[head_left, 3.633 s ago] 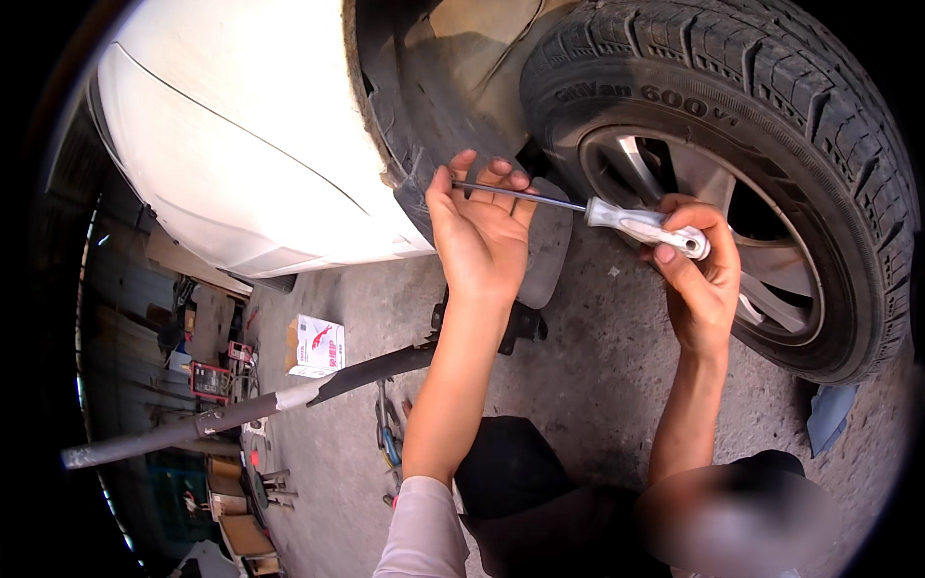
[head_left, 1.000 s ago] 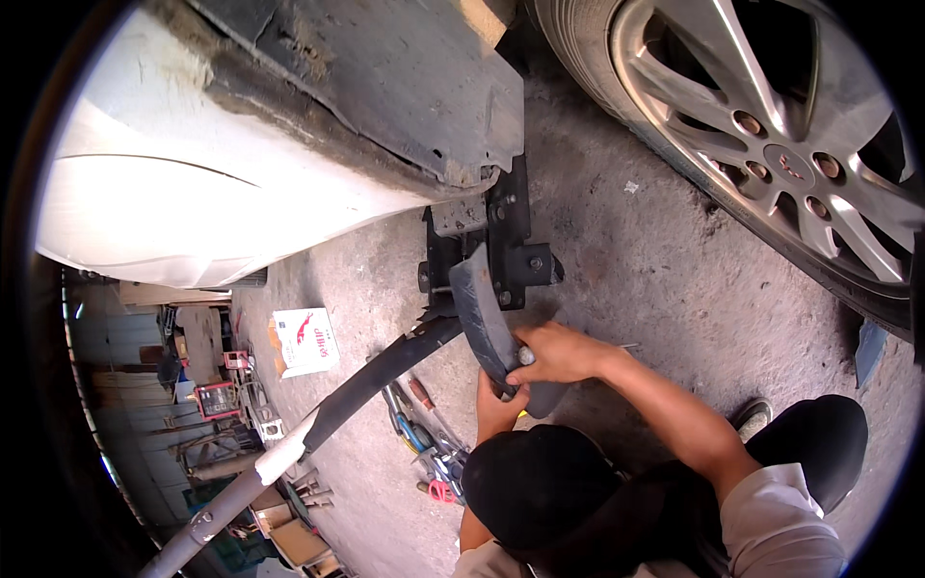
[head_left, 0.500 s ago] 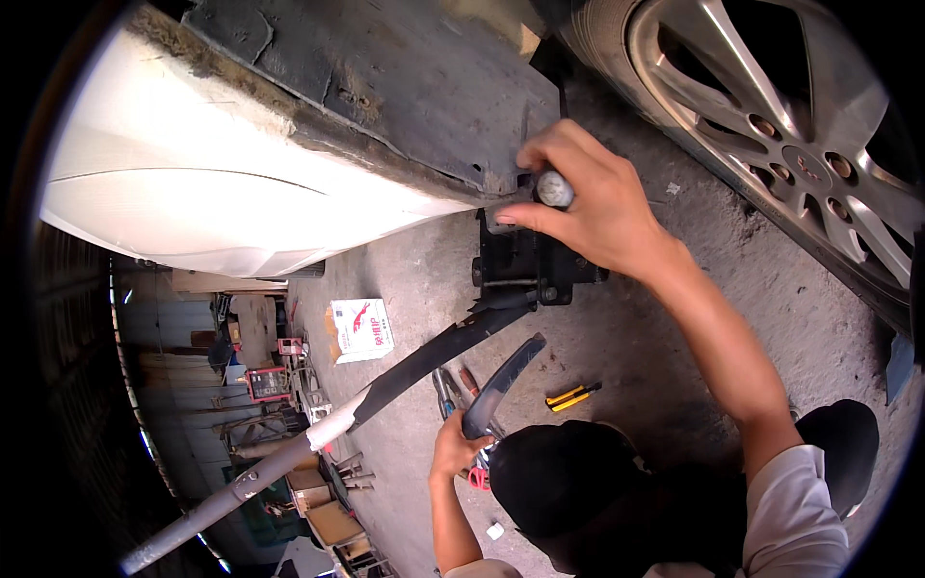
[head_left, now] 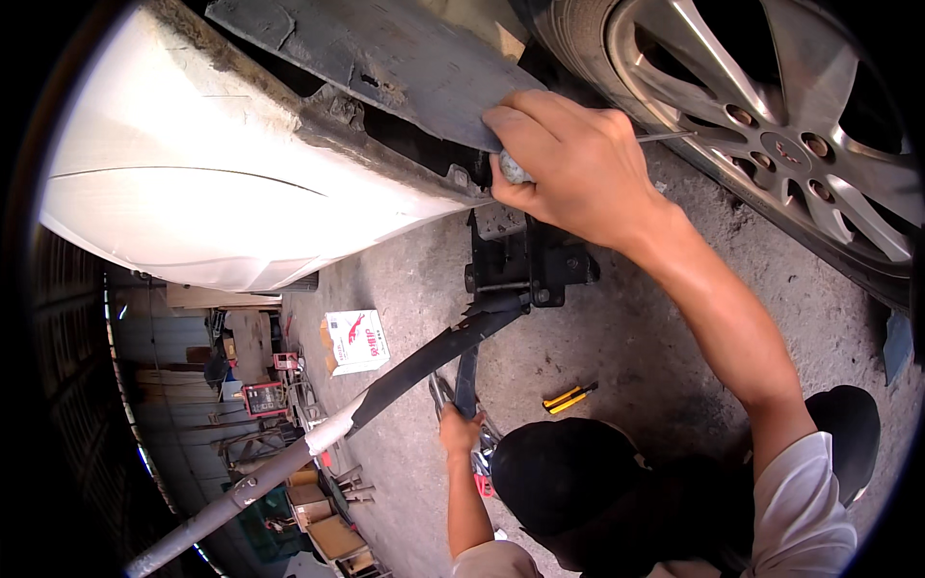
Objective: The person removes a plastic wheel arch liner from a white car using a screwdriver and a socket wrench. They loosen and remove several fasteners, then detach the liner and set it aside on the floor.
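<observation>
My right hand [head_left: 583, 173] is closed around a screwdriver with a pale handle [head_left: 514, 170]; its thin metal shaft sticks out past the back of the hand toward the wheel. The fingers of this hand also pinch the corner of a dark, flexible-looking panel [head_left: 414, 72]. Between that panel and the lower edge of the white car body [head_left: 241, 193] runs an open gap. Down at the lower middle, my left hand [head_left: 460, 431] grips a dark, narrow strip [head_left: 466, 380], which points away from me and is partly behind the jack's pole.
A black jack [head_left: 540, 265] stands under the car corner, its long pole [head_left: 279, 472] slanting to the lower left. A silver-spoked wheel [head_left: 771, 144] fills the upper right. On the concrete lie a yellow cutter knife [head_left: 568, 398], a white box [head_left: 356, 341] and several hand tools [head_left: 485, 445].
My right hand has lifted the panel's corner away from the white body, widening the gap. The screwdriver has tilted. My left hand has turned the dark strip more upright, toward the pole.
</observation>
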Demonstrator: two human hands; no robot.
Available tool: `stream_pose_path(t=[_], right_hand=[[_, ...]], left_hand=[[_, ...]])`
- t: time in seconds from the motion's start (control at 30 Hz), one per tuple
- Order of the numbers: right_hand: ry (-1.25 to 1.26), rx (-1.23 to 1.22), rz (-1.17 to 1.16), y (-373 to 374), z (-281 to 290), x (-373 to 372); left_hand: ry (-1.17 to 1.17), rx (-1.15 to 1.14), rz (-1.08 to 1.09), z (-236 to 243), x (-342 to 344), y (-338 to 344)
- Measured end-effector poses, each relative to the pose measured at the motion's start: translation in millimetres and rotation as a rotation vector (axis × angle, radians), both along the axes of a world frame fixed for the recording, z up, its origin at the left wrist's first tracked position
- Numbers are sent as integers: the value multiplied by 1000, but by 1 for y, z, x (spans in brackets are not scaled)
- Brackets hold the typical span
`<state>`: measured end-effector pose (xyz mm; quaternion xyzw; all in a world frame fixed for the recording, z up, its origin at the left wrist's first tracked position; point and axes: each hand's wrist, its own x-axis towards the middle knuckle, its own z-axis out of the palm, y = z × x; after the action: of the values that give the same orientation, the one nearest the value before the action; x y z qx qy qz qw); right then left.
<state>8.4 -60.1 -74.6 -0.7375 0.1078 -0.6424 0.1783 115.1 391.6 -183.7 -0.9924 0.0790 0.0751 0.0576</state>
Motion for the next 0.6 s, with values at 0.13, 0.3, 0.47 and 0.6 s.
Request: stream_pose_path(t=[0.13, 0.3, 0.47, 0.6], right_hand=[[-63, -12, -51, -6, -4, -2], [-54, 2, -16, -5, -4, -1], [-108, 1, -22, -4, -5, 3], [-86, 6, -9, -4, -6, 4]], left_hand=[[-62, 26, 95, -7, 3, -13], [-137, 7, 217, -18, 19, -21], [-227, -71, 263, -41, 41, -23], [-225, 28, 259, -60, 54, -38]])
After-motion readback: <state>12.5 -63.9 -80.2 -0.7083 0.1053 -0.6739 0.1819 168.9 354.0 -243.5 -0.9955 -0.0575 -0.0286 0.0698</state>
